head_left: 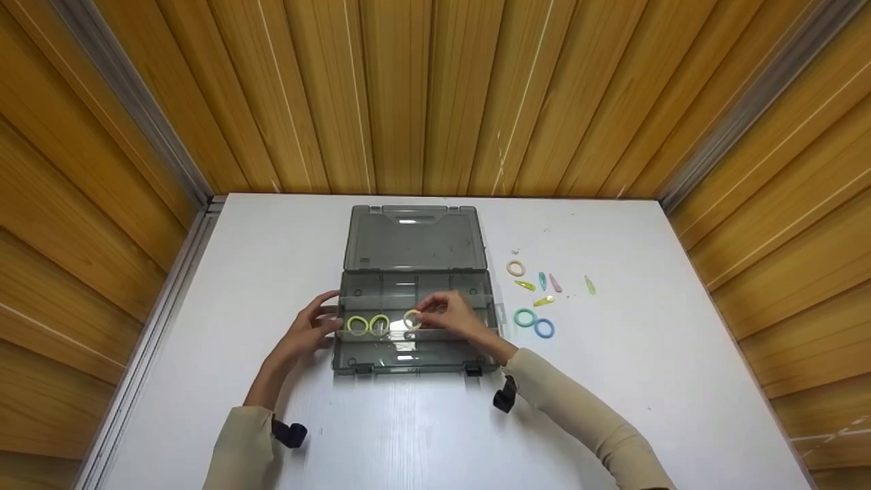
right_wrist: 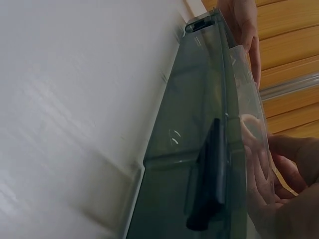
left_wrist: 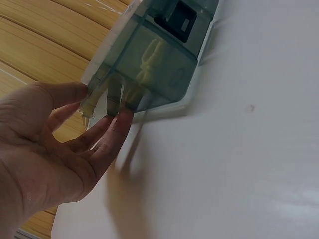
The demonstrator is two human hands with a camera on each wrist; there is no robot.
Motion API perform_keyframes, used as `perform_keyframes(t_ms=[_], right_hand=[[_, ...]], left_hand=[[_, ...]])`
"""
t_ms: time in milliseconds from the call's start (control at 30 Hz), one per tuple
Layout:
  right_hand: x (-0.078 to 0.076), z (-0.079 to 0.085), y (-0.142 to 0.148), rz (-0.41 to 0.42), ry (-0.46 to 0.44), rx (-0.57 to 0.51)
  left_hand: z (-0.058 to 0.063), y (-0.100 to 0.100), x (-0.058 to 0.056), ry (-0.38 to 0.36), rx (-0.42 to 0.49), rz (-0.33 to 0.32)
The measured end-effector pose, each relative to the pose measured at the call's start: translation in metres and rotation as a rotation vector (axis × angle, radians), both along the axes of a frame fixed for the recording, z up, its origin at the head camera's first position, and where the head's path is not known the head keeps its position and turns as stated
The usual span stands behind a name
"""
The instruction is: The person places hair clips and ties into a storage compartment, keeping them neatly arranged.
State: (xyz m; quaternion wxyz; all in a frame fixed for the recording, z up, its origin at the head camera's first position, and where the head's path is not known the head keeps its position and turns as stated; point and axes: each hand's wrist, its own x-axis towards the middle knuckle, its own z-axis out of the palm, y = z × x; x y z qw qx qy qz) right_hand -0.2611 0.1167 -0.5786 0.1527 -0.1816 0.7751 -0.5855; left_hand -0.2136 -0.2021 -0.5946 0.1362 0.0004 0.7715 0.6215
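Observation:
A grey see-through storage box (head_left: 415, 364) lies with its lid (head_left: 415, 241) folded back, a clear tray (head_left: 484, 314) set across its middle. My left hand (head_left: 306, 330) holds the tray's left end, thumb and fingers spread either side of it in the left wrist view. Two yellow-green hair ties (head_left: 349, 327) sit side by side in the tray's left part. To their right, my right hand (head_left: 452, 316) pinches a pale yellow hair tie (head_left: 406, 320) inside the tray. In the right wrist view, the tray wall (right_wrist: 244, 74) stands before the right fingers.
Right of the box, a peach hair tie (head_left: 509, 270), a teal one (head_left: 516, 318) and a blue one (head_left: 544, 337) lie on the white table (head_left: 646, 374). Several small hair clips (head_left: 556, 283) are scattered near them. Wood-patterned walls (head_left: 435, 102) border the table.

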Motion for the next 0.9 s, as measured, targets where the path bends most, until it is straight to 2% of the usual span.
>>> perform_keyframes(t_ms=[167, 400, 700, 900], right_hand=[[0.001, 0.000, -0.009, -0.029, 0.053, 0.059], [0.000, -0.002, -0.014, -0.026, 0.051, 0.118], [-0.001, -0.005, -0.018, 0.003, 0.104, 0.195], [-0.002, -0.003, -0.020, -0.023, 0.115, 0.238]], left_hand=[[0.000, -0.001, -0.001, -0.020, 0.026, -0.004], [-0.003, -0.002, -0.002, -0.019, 0.036, -0.013], [-0.005, -0.004, -0.001, -0.014, 0.050, -0.016], [-0.006, -0.003, -0.003, -0.005, 0.050, -0.015]])
